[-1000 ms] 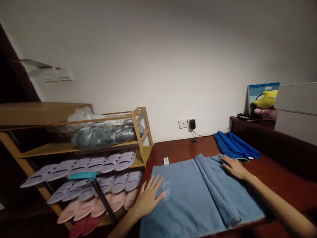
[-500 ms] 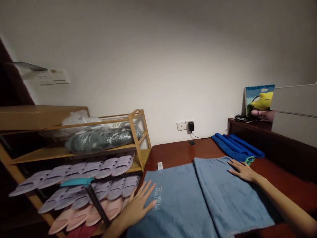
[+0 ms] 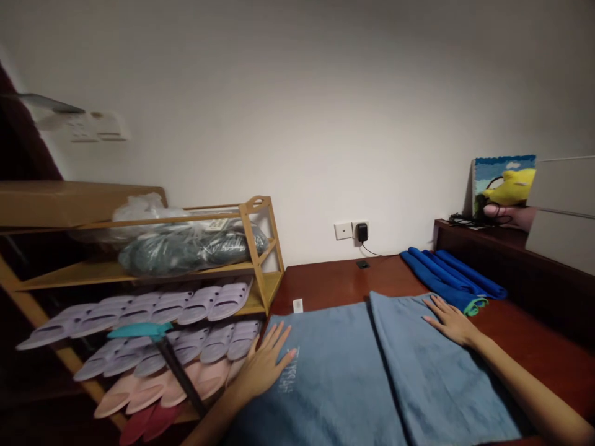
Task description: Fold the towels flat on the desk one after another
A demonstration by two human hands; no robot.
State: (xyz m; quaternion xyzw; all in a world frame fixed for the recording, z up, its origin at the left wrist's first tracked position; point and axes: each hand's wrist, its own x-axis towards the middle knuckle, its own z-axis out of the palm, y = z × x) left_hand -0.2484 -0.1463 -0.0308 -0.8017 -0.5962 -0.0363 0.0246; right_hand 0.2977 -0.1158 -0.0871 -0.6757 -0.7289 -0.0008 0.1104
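Observation:
A light blue towel (image 3: 344, 371) lies on the red-brown wooden table (image 3: 320, 282), its right part folded over so that an edge runs down the middle. White lettering shows near its left side, and a small white tag (image 3: 298, 305) sticks out at the far left corner. My left hand (image 3: 267, 365) rests with spread fingers on the towel's left edge. On the folded right part, close to the far right corner, my right hand (image 3: 450, 321) lies flat with its fingers stretched out. Neither hand grips anything.
Rolled dark blue towels (image 3: 450, 275) lie at the back right. A wooden rack (image 3: 260, 260) on the left holds several slippers (image 3: 190, 303) and bagged items (image 3: 186, 248). A teal-topped handle (image 3: 142, 331) rises before it. A black plug (image 3: 362, 232) sits in the wall socket.
The view has shifted slightly. Both hands stay on the towel in nearly the same places, fingers spread. The towel's folded shape looks much the same.

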